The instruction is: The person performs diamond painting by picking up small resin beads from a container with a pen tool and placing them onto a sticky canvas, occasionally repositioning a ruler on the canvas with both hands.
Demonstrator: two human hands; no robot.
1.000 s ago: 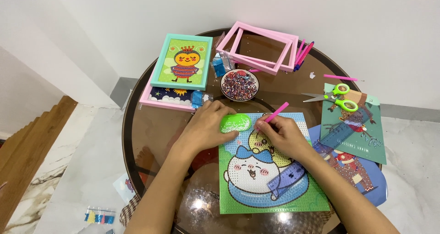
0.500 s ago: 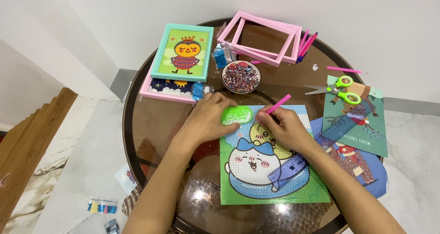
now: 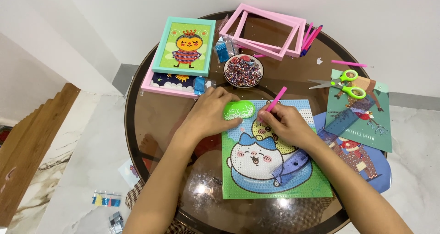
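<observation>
A bead picture of a white cartoon animal on a green ground (image 3: pixel 270 163) lies on the round glass table (image 3: pixel 156 124). My right hand (image 3: pixel 284 124) grips a pink applicator pen (image 3: pixel 276 99) with its tip down on the picture's upper part. My left hand (image 3: pixel 210 110) rests beside a small green tray (image 3: pixel 239 109) at the picture's top left corner, fingers touching its edge. A blue strip (image 3: pixel 293 165) lies across the picture's lower right.
A bowl of mixed beads (image 3: pixel 243 71) stands just beyond my hands. A teal-framed picture (image 3: pixel 184 46) lies on a pink one at back left, empty pink frames (image 3: pixel 266 30) at the back, green scissors (image 3: pixel 341 83) and card pictures (image 3: pixel 362 110) at right.
My head has shifted slightly, so the table sits differently in view. Both hands stay in the same places on the tray and the picture.
</observation>
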